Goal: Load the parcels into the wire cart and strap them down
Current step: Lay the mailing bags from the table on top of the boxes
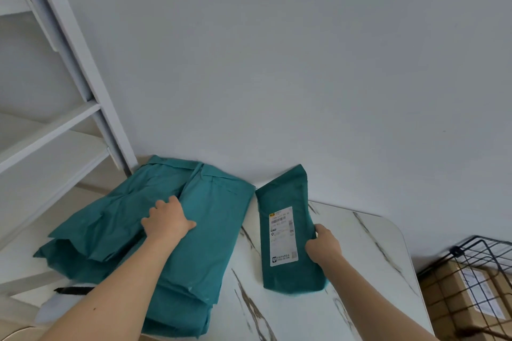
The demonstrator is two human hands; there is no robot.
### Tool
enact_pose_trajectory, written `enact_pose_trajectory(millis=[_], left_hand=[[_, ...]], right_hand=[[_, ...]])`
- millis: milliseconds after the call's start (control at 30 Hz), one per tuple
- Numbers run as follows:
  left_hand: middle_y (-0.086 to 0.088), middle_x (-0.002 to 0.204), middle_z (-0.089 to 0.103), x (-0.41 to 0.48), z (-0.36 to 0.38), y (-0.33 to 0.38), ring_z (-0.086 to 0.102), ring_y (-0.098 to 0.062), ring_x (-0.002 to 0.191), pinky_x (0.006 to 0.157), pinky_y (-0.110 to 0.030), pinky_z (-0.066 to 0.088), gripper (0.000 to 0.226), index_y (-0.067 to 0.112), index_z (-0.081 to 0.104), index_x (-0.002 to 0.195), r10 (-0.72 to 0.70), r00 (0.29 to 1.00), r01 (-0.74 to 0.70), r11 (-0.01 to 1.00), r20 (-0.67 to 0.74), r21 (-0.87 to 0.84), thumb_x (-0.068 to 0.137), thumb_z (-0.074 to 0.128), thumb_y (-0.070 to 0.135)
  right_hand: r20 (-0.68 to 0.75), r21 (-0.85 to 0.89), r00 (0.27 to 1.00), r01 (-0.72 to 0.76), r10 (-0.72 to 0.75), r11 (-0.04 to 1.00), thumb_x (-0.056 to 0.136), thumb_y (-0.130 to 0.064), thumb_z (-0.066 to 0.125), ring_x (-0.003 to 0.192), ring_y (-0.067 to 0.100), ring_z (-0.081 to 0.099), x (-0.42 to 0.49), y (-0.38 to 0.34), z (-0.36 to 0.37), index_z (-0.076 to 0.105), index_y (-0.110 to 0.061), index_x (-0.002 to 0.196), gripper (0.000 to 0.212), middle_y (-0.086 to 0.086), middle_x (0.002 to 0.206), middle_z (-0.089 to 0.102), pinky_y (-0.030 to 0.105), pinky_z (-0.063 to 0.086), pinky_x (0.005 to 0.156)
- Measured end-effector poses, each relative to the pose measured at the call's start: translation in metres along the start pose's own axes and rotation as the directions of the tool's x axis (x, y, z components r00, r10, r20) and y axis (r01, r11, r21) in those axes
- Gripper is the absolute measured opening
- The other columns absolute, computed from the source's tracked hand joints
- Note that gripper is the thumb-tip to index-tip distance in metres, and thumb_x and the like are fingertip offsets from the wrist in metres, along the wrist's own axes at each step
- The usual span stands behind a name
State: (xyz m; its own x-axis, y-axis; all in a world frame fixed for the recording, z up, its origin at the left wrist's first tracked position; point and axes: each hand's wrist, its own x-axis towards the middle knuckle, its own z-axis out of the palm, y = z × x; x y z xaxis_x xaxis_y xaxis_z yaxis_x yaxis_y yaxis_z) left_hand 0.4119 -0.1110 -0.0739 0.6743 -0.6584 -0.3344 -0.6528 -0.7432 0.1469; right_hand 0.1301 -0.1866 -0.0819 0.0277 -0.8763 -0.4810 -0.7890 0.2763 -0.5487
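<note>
A white marble-veined table (346,224) stands against a plain wall (304,63), white shelving (50,130) beside it.

Soft, even daylight, moderately bright, no glare.
The wall (304,50) reads flat grey-white; faint shadows sit under the parcels (216,230); the shelf (74,44) at the left edge leans with wide-angle bend; the cart (457,252) at lower right looks slightly soft.
</note>
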Motion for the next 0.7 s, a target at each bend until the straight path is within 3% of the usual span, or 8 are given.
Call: enact_pose_trajectory(millis=[133, 300, 367, 500, 600, 700], left_hand=[[-0.002, 0.109, 0.057, -0.010, 0.003, 0.015, 0.056, -0.022, 0.101, 0.083, -0.034, 0.042, 0.046, 0.015, 0.047, 0.111, 0.049, 0.993, -0.049, 0.999, -0.107, -0.004, 0.080, 0.066, 0.044], [0.000, 0.093, 0.050, -0.023, 0.001, 0.039, 0.052, -0.018, 0.079, 0.061, -0.028, 0.037, 0.008, 0.015, 0.050, 0.090, 0.197, 0.957, -0.201, 0.980, -0.213, 0.001, 0.089, 0.053, 0.022], [0.000, 0.095, 0.048, -0.028, 0.002, 0.054, 0.051, -0.017, 0.077, 0.062, -0.028, 0.038, 0.009, 0.017, 0.048, 0.082, 0.248, 0.954, -0.264, 0.961, -0.169, -0.084, 0.087, 0.054, 0.018], [0.000, 0.098, 0.046, -0.051, 0.013, 0.097, 0.050, -0.016, 0.078, 0.068, -0.027, 0.040, 0.023, 0.022, 0.043, 0.072, 0.436, 0.898, -0.437, 0.863, -0.063, -0.254, 0.085, 0.061, 0.022], [0.001, 0.099, 0.045, -0.068, 0.028, 0.129, 0.048, -0.016, 0.078, 0.072, -0.028, 0.041, 0.016, 0.018, 0.046, 0.081, 0.528, 0.848, -0.517, 0.806, -0.044, -0.290, 0.088, 0.059, 0.024], [-0.001, 0.105, 0.047, -0.079, 0.044, 0.155, 0.049, -0.013, 0.081, 0.077, -0.028, 0.042, 0.014, 0.014, 0.052, 0.093, 0.596, 0.802, -0.548, 0.757, 0.034, -0.356, 0.092, 0.055, 0.028]], right_hand=[[0.006, 0.010, 1.000, 0.013, -0.013, 1.000, 0.083, 0.001, 0.035, 0.083, 0.023, 0.057, 0.009, 0.005, -0.010, 0.053, -0.014, 0.115, 0.040, 0.003, 0.095, 0.059, 0.028, 0.047, 0.064], [0.004, 0.049, 0.999, 0.033, -0.034, 0.998, 0.083, 0.002, 0.034, 0.082, 0.024, 0.059, 0.013, 0.011, -0.017, 0.054, -0.014, 0.113, 0.039, 0.004, 0.095, 0.061, 0.029, 0.050, 0.062], [-0.003, 0.060, 0.999, 0.037, -0.037, 0.998, 0.083, 0.002, 0.034, 0.080, 0.023, 0.059, 0.014, 0.016, -0.021, 0.054, -0.014, 0.113, 0.040, 0.004, 0.094, 0.062, 0.028, 0.048, 0.059], [-0.046, 0.086, 0.999, 0.020, -0.016, 0.996, 0.081, 0.003, 0.033, 0.084, 0.026, 0.062, 0.016, 0.029, -0.033, 0.055, -0.014, 0.112, 0.042, 0.006, 0.098, 0.064, 0.034, 0.055, 0.069], [-0.062, 0.102, 0.998, 0.010, -0.004, 0.995, 0.081, 0.003, 0.033, 0.081, 0.025, 0.063, 0.017, 0.040, -0.045, 0.055, -0.014, 0.115, 0.044, 0.006, 0.098, 0.065, 0.032, 0.055, 0.063], [-0.082, 0.120, 0.997, 0.003, 0.007, 0.993, 0.081, 0.004, 0.032, 0.071, 0.020, 0.058, 0.018, 0.056, -0.059, 0.054, -0.015, 0.121, 0.049, 0.004, 0.095, 0.064, 0.024, 0.043, 0.050]])
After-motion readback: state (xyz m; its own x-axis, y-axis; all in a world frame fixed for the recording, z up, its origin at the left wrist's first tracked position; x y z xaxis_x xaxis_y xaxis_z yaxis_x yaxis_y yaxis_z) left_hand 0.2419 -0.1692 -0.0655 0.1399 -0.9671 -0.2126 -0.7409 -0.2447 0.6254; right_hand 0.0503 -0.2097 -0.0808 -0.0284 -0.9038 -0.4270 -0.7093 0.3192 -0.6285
